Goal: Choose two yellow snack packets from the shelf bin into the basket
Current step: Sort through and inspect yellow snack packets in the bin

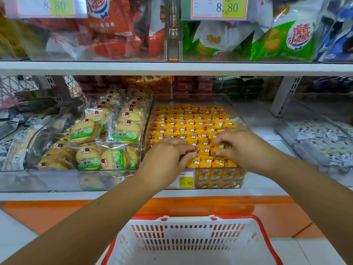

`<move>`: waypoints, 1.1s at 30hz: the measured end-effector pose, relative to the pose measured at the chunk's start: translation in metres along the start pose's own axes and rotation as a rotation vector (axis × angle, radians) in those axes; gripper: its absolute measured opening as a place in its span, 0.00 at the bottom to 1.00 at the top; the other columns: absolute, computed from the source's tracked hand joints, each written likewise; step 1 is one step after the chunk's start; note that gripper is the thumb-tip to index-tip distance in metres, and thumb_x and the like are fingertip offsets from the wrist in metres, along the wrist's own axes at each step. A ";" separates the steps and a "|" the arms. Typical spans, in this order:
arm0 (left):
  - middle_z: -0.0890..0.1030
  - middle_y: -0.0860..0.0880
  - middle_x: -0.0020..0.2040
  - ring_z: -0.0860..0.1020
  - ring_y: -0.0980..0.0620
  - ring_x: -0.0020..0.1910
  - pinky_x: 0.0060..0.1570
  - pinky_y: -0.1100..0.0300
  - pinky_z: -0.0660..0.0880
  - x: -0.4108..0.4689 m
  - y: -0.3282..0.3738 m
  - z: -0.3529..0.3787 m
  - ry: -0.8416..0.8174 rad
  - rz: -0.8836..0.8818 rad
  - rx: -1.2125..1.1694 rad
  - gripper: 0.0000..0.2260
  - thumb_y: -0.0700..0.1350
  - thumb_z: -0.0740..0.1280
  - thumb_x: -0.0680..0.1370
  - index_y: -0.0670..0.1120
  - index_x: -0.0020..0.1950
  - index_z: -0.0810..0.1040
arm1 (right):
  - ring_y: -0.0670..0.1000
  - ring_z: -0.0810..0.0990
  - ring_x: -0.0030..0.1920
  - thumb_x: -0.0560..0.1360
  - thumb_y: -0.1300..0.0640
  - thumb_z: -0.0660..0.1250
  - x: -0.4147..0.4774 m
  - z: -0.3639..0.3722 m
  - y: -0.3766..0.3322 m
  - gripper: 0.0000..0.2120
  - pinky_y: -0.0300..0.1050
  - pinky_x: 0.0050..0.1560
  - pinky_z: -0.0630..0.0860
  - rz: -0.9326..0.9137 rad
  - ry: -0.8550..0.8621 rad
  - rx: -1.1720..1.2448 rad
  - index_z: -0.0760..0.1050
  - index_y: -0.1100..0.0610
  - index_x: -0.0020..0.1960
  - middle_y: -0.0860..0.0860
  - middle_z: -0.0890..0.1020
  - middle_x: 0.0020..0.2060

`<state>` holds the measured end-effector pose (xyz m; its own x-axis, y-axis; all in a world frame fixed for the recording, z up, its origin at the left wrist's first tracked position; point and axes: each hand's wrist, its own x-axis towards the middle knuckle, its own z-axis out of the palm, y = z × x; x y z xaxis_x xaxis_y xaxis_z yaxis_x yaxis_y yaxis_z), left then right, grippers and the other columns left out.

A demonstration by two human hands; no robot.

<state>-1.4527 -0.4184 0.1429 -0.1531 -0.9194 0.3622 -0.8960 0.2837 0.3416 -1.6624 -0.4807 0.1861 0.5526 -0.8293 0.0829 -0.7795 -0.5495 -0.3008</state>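
Left hand (pixel 168 152), at 9 o'clock of the front rows, pinches a packet edge in a narrow grip. Yellow foil snack packets (pixel 191 123), dozens in packed rows, fill one clear plastic shelf bin (pixel 236 113). Right hand (pixel 242 148), at 3 o'clock, pinches another packet. One white slotted, red-rimmed basket (pixel 191 238), at 6 o'clock, shows no packet; both transfers apparently remain.

Worn on the head, facing forward and down, close to the shelf bin (pixel 236 110) of yellow packets (pixel 191 121); left hand (pixel 168 155) and right hand (pixel 242 148) mid-frame, basket (pixel 191 238) at the bottom edge.
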 end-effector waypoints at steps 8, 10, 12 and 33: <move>0.81 0.53 0.63 0.75 0.51 0.62 0.57 0.61 0.67 -0.009 -0.005 0.001 0.035 0.045 0.019 0.15 0.51 0.66 0.81 0.51 0.67 0.79 | 0.44 0.71 0.48 0.79 0.51 0.68 0.013 0.017 -0.004 0.12 0.46 0.60 0.69 -0.037 0.177 0.096 0.82 0.53 0.60 0.45 0.73 0.48; 0.81 0.53 0.63 0.74 0.51 0.63 0.58 0.61 0.67 -0.009 -0.005 0.001 0.033 0.037 0.010 0.15 0.51 0.66 0.81 0.51 0.67 0.80 | 0.47 0.73 0.50 0.77 0.50 0.70 0.016 0.027 -0.010 0.14 0.43 0.55 0.71 -0.032 0.100 0.083 0.81 0.54 0.61 0.47 0.74 0.49; 0.81 0.53 0.63 0.74 0.51 0.63 0.59 0.60 0.67 -0.008 -0.005 0.001 0.027 0.039 0.010 0.15 0.52 0.65 0.81 0.50 0.66 0.80 | 0.49 0.75 0.50 0.77 0.50 0.70 0.018 0.033 -0.014 0.08 0.43 0.48 0.71 -0.006 0.117 0.047 0.81 0.51 0.54 0.48 0.75 0.47; 0.86 0.54 0.47 0.85 0.55 0.43 0.38 0.65 0.78 -0.023 0.024 -0.028 0.017 -0.291 -0.979 0.12 0.53 0.69 0.77 0.65 0.56 0.70 | 0.58 0.87 0.46 0.83 0.61 0.59 -0.052 0.000 -0.016 0.07 0.46 0.46 0.83 -0.021 0.349 1.155 0.71 0.51 0.49 0.53 0.86 0.46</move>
<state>-1.4588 -0.3824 0.1671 0.0290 -0.9864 0.1617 -0.1617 0.1550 0.9746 -1.6781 -0.4289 0.1868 0.3137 -0.9021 0.2963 0.0504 -0.2958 -0.9539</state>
